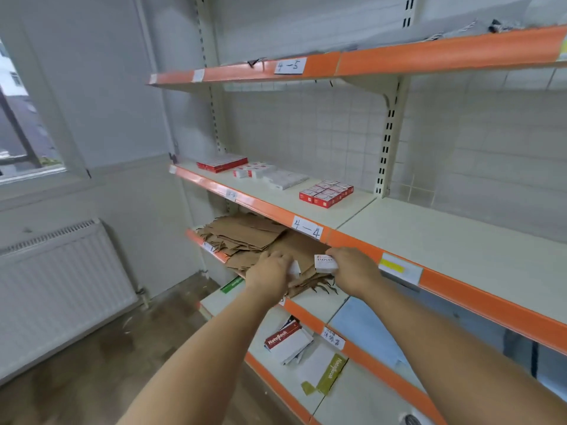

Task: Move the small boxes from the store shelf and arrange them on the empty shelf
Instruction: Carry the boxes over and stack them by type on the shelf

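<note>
Pale walls and cream, orange-edged shelving surround me, and I take the 4—4 label (307,227) as my landmark. Just below and right of it, my right hand (356,269) pinches a small white staples box (325,262); my curled fingers cover its right end, so only the printed face shows. Left of that, below the label, my left hand (270,269) curls round a second small white box (294,269), of which only one corner pokes out. That makes two boxes in hand, apart from each other, hovering over the heap of flattened brown cardboard (260,240) on the shelf beneath the label.

Above and behind the label, on the 4—4 shelf (306,207), sit four groups: a block of little red-and-white boxes (325,193) nearest, then a flat white pack (285,179), a white-and-red cluster (253,170) and a flat red pack (221,163) at the far left. Their prints are too blurred to read.

Right of the label stretches the bare shelf (460,240), cut off by the frame edge. Far below the label lie notebooks (287,342). Well left of it are a radiator (61,289) and a window (24,118), over a brown floor (107,363).
</note>
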Action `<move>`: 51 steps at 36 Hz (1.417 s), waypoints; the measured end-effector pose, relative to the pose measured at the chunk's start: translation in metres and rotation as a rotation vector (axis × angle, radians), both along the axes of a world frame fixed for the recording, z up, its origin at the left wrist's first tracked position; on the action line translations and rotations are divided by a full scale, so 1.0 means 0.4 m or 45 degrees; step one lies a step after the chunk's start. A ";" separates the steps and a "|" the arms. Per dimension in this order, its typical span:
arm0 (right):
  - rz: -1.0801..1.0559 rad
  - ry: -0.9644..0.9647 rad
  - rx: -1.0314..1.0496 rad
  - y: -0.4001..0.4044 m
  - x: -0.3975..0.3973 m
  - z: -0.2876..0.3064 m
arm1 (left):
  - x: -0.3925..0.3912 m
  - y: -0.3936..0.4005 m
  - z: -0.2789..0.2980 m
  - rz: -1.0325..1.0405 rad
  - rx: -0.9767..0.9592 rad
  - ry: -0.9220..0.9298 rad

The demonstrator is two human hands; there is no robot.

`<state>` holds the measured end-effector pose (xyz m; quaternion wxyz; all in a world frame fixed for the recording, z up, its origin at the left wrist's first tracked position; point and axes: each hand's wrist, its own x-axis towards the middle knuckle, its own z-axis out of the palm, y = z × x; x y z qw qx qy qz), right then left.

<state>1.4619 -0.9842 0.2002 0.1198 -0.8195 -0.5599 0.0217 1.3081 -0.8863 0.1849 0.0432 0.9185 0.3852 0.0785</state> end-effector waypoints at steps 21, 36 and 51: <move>0.393 -0.012 0.002 0.570 -0.015 0.025 | -0.091 0.443 0.019 0.400 0.020 -0.062; 0.175 0.014 0.076 0.912 -0.039 0.030 | -0.104 0.818 0.047 0.264 0.073 -0.070; -0.269 0.009 0.040 1.010 0.066 0.014 | 0.061 1.088 0.044 -0.133 0.020 -0.159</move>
